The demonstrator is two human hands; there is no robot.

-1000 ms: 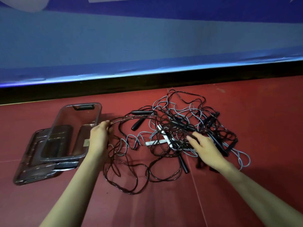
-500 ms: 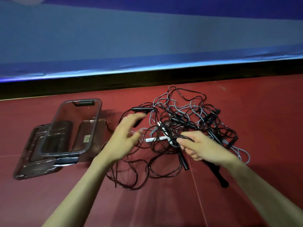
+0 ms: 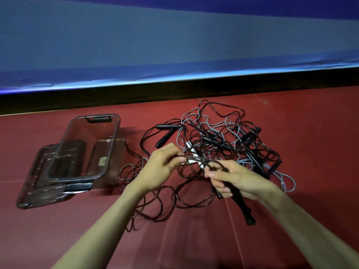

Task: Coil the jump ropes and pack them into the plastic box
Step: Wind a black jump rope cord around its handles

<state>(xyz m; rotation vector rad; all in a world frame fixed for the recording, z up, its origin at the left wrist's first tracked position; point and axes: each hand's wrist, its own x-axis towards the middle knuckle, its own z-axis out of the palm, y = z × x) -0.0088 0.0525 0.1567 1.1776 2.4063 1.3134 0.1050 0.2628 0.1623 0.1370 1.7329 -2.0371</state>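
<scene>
A tangled heap of jump ropes (image 3: pixel 219 140), black and grey cords with black handles and a white one, lies on the red floor. My right hand (image 3: pixel 233 178) grips a black handle (image 3: pixel 243 205) of a dark rope, the handle pointing down toward me. My left hand (image 3: pixel 162 166) pinches the dark cord (image 3: pixel 196 159) of that rope just left of the right hand, lifted above the heap. More loops of this cord (image 3: pixel 174 202) trail on the floor under both hands. The clear plastic box (image 3: pixel 114 133) stands open at the left.
The box's lid (image 3: pixel 33 197) lies flat under and left of the box. A black skirting strip (image 3: pixel 174 90) and a blue wall panel run along the back. Red floor stretches right of the heap and toward me.
My left hand let go of the cord by the box, swung right and took hold of the dark cord near my right hand. My right hand lifted a black handle from the heap.
</scene>
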